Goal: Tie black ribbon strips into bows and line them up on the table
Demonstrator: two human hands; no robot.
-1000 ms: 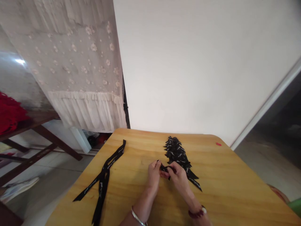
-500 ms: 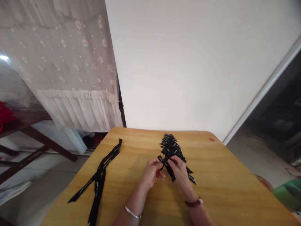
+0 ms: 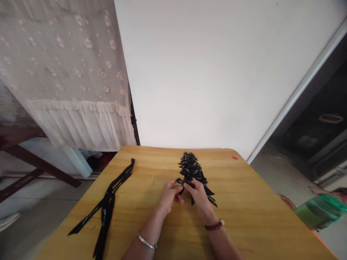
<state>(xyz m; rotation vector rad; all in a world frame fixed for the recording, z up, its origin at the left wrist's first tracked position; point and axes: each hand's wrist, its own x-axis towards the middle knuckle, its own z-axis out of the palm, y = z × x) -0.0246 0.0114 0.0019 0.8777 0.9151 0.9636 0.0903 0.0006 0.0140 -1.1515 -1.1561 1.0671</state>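
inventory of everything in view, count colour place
wooden table: one, light brown, centre
ribbon strips: several, black, table's left
ribbon piece: one, black, in both hands
ribbon pile: one, black, beyond the hands
small item: one, red, table's far right
lace curtain: one, whitish, back left
wall: one, white, behind table
wooden furniture: one, dark brown, left
floor: one, grey, around table
floor object: one, green, lower right
floor item: one, pale, lower left
bangle: one, silver, left wrist
beaded bracelet: one, dark red, right wrist
left hand: one, bare, gripping ribbon piece
right hand: one, bare, gripping ribbon piece
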